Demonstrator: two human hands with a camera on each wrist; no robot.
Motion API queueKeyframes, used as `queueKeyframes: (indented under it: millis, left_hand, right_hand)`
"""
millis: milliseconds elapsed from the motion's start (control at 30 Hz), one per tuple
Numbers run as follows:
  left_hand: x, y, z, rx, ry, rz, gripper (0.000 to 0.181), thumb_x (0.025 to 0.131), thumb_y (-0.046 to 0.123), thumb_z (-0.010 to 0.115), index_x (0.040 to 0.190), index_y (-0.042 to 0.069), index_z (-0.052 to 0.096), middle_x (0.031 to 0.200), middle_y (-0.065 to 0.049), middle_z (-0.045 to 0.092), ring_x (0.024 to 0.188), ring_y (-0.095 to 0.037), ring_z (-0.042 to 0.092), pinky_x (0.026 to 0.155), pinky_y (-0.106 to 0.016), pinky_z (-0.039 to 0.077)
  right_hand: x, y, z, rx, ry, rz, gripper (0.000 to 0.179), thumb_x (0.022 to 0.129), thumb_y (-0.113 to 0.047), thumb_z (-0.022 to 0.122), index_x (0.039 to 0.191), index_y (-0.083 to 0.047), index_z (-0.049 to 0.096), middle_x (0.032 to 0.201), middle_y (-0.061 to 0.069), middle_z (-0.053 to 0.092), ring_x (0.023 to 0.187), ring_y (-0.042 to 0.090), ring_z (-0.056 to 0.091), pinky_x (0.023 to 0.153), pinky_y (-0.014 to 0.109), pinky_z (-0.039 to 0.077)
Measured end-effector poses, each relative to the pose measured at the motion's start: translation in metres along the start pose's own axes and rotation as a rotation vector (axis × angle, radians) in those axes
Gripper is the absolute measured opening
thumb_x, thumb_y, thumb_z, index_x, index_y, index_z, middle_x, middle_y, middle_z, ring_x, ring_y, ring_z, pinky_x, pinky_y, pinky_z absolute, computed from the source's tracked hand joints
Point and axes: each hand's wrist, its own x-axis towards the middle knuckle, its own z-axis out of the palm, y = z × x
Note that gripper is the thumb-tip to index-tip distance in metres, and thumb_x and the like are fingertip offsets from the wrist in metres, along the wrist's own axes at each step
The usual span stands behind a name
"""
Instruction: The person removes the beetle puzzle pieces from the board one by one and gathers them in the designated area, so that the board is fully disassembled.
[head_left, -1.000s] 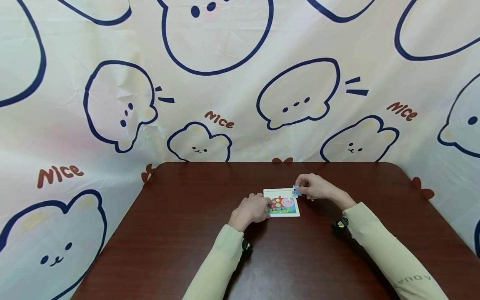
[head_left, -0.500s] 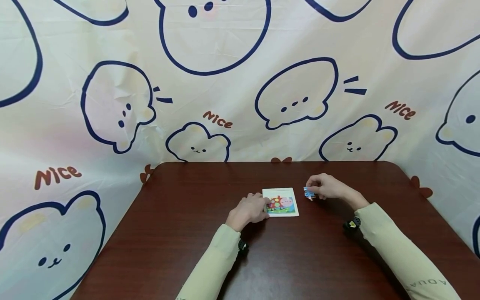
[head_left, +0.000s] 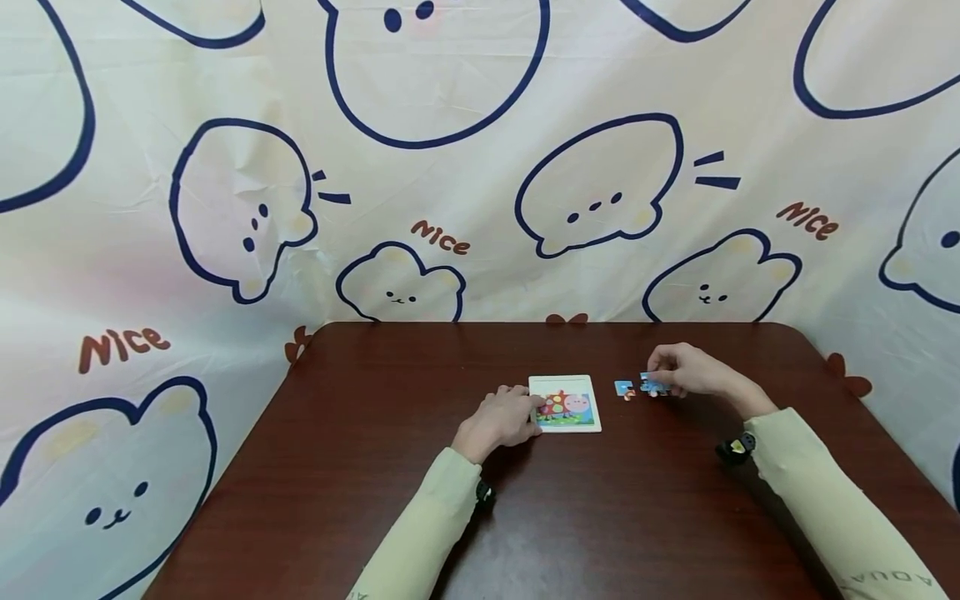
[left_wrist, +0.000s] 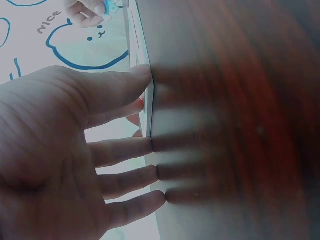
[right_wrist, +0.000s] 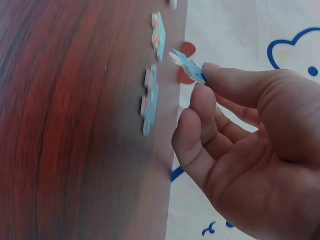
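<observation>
A flat puzzle board [head_left: 564, 384] with a white frame lies on the brown table. Its picture of a pink-faced figure in spotted red fills the lower part, and a white strip shows above. My left hand [head_left: 498, 421] rests at the board's left side. In the left wrist view its thumb [left_wrist: 117, 90] touches the board's edge, and several straight fingers touch the table. My right hand [head_left: 693, 371] pinches a small blue jigsaw piece [right_wrist: 189, 66] between thumb and forefinger, off the table. Below it lies another jigsaw piece [right_wrist: 150, 100]; a further jigsaw piece [head_left: 625, 389] lies nearer the board.
Beyond the table's far edge hangs a pale cloth [head_left: 487, 292] printed with blue-outlined bears and the word "Nice". The dark wooden table [head_left: 585, 517] extends in front of both arms. A part of another piece [right_wrist: 173, 4] shows at the right wrist view's top edge.
My right hand has moved right, from the board's upper right corner to well beside it. A jigsaw piece now shows on the table between board and hand. The left hand stays put.
</observation>
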Motion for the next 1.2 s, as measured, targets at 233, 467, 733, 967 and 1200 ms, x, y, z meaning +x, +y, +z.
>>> queueKeyframes:
  millis: [233,467,733,967,1200]
  left_hand:
    - [0.001,-0.001,0.001,-0.006,0.005,-0.003,0.053,0.093,0.040,0.065,0.143,0.026,0.052,0.147,-0.006,0.049,0.126,-0.029,0.046,0.104,-0.047,0.041]
    - [0.000,-0.002,-0.002,-0.016,0.004,-0.006,0.053,0.093,0.039,0.065,0.143,0.025,0.052,0.147,-0.006,0.048,0.125,-0.029,0.045,0.105,-0.047,0.040]
    - [0.001,-0.002,-0.002,-0.017,0.014,0.003,0.052,0.094,0.038,0.065,0.142,0.025,0.052,0.148,-0.006,0.048,0.129,-0.030,0.045,0.105,-0.048,0.040]
    - [-0.001,-0.002,-0.001,-0.029,0.006,-0.016,0.052,0.093,0.038,0.065,0.142,0.025,0.053,0.148,-0.006,0.048,0.128,-0.030,0.045,0.105,-0.047,0.040]
    - [0.000,-0.001,0.001,-0.021,0.015,0.002,0.052,0.094,0.039,0.065,0.142,0.025,0.052,0.149,-0.006,0.047,0.129,-0.030,0.045,0.105,-0.048,0.040]
  right_hand:
    - [-0.008,0.013,-0.014,-0.007,-0.012,0.014,0.011,0.097,-0.016,0.061,0.099,-0.005,0.061,0.082,0.009,0.058,0.064,0.023,0.057,0.059,0.035,0.053]
    - [-0.013,0.024,-0.023,-0.003,-0.024,0.031,0.012,0.097,-0.016,0.061,0.100,-0.004,0.061,0.079,0.009,0.058,0.064,0.023,0.057,0.058,0.034,0.052]
    - [-0.014,0.030,-0.028,-0.013,-0.038,0.069,0.017,0.097,-0.020,0.062,0.101,-0.003,0.061,0.080,0.007,0.059,0.065,0.021,0.057,0.058,0.033,0.052]
    - [-0.009,0.030,-0.026,-0.116,-0.042,0.115,0.012,0.097,-0.017,0.059,0.100,-0.005,0.061,0.080,0.007,0.057,0.064,0.019,0.056,0.059,0.033,0.052]
    - [-0.009,0.031,-0.023,-0.161,-0.049,0.175,0.009,0.097,-0.013,0.058,0.101,-0.005,0.060,0.079,0.008,0.056,0.063,0.018,0.057,0.060,0.033,0.052]
